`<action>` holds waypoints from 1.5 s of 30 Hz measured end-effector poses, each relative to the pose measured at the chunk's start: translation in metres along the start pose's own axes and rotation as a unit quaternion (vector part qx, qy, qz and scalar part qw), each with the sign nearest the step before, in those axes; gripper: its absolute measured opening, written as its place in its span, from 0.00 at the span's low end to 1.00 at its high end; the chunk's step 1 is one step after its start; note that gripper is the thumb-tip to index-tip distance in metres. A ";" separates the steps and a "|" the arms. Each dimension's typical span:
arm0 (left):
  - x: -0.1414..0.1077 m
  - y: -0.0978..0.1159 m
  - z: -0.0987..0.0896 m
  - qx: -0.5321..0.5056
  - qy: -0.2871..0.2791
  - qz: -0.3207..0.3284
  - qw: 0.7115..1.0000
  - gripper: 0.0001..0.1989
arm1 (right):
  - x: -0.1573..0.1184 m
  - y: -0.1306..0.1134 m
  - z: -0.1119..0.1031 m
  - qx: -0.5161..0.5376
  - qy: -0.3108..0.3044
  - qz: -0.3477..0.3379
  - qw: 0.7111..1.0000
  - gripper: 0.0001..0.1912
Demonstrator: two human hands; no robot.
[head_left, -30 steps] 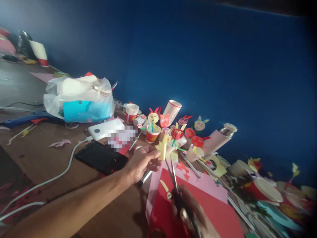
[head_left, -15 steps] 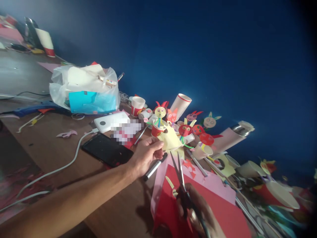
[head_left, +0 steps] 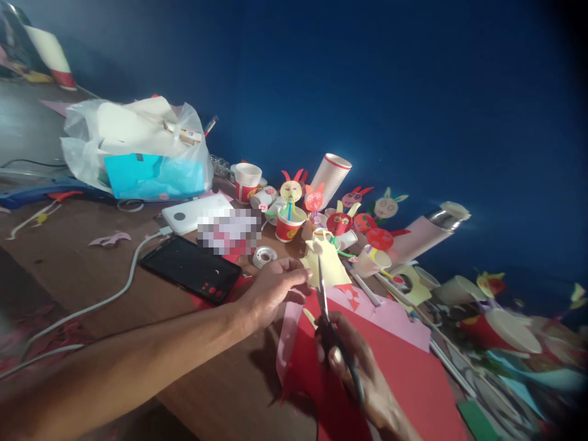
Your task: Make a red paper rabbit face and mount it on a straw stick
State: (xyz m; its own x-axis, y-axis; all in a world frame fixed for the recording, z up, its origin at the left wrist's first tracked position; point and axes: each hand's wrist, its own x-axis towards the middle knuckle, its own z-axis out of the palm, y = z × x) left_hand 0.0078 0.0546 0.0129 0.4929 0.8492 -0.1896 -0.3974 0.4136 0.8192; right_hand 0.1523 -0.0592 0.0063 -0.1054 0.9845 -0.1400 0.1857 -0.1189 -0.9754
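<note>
My left hand (head_left: 278, 288) is closed in a pinch at the left edge of a pale yellow sheet of paper (head_left: 334, 266). The exact grip at the fingertips is hard to see. My right hand (head_left: 353, 367) is wrapped round the dark handles of a pair of scissors (head_left: 324, 294). Their blades look nearly together and point away from me, with the tips over the yellow paper. Below the scissors lies a sheet of red paper (head_left: 404, 361), with pink paper (head_left: 390, 321) under its far side. A small yellow cut strip (head_left: 309, 316) rests on the red sheet.
Paper cups with paper animal heads (head_left: 291, 192) stand along the blue wall. Beyond them are stacked cups (head_left: 331, 177) and a pink flask (head_left: 420, 239). To the left lie a phone (head_left: 190, 269), a white power bank (head_left: 195, 211), a cable (head_left: 133, 275), a tape roll (head_left: 265, 256) and a plastic bag (head_left: 80, 131).
The scissors have moved forward over the yellow paper, and their blades have come closer together. My left hand remains by the paper's edge. The view has shifted slightly.
</note>
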 end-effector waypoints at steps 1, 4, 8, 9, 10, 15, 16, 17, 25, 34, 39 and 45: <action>-0.001 -0.001 0.001 0.000 -0.003 -0.004 1.000 0.09 | 0.000 0.000 0.000 0.001 -0.003 -0.003 1.000 0.22; -0.003 -0.003 0.003 -0.006 -0.005 -0.012 1.000 0.08 | 0.001 0.002 -0.001 0.008 -0.006 -0.002 1.000 0.22; -0.004 -0.006 0.005 -0.016 -0.002 -0.014 1.000 0.07 | 0.002 0.003 -0.001 -0.010 0.001 -0.002 1.000 0.22; -0.004 -0.007 0.005 -0.018 -0.002 -0.015 1.000 0.07 | 0.002 0.004 0.000 -0.016 0.002 -0.001 1.000 0.22; -0.004 -0.007 0.005 -0.020 -0.003 -0.016 1.000 0.07 | 0.002 0.004 0.000 -0.021 0.004 0.000 1.000 0.21; -0.004 -0.010 0.004 -0.027 -0.015 -0.015 0.999 0.07 | 0.002 0.006 0.001 -0.022 0.005 -0.005 1.000 0.20; -0.004 -0.010 0.003 -0.028 -0.017 -0.015 0.999 0.07 | 0.002 0.007 0.001 -0.022 0.006 -0.006 1.000 0.20; -0.004 -0.010 0.003 -0.028 -0.018 -0.016 0.999 0.07 | 0.002 0.008 0.001 -0.022 0.007 -0.008 1.000 0.20; -0.004 -0.009 0.004 -0.034 -0.018 -0.014 0.999 0.06 | 0.001 0.009 0.001 -0.025 0.015 -0.006 1.000 0.22; -0.004 -0.009 0.003 -0.044 -0.024 -0.016 0.999 0.05 | 0.001 0.008 0.003 -0.014 0.035 -0.003 0.999 0.23; -0.003 -0.010 0.003 -0.046 -0.025 -0.014 0.999 0.07 | 0.001 0.008 0.004 -0.013 0.050 0.006 0.999 0.23; -0.003 -0.009 0.003 -0.045 -0.020 -0.016 0.999 0.05 | 0.000 0.007 0.006 0.013 0.050 0.008 0.999 0.21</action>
State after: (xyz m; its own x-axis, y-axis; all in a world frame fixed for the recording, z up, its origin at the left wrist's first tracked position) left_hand 0.0121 0.0473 0.0074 0.5366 0.8218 -0.1916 -0.4482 0.4700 0.7604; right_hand 0.1479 -0.0606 -0.0010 -0.0045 0.9904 -0.1383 0.1616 -0.1358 -0.9775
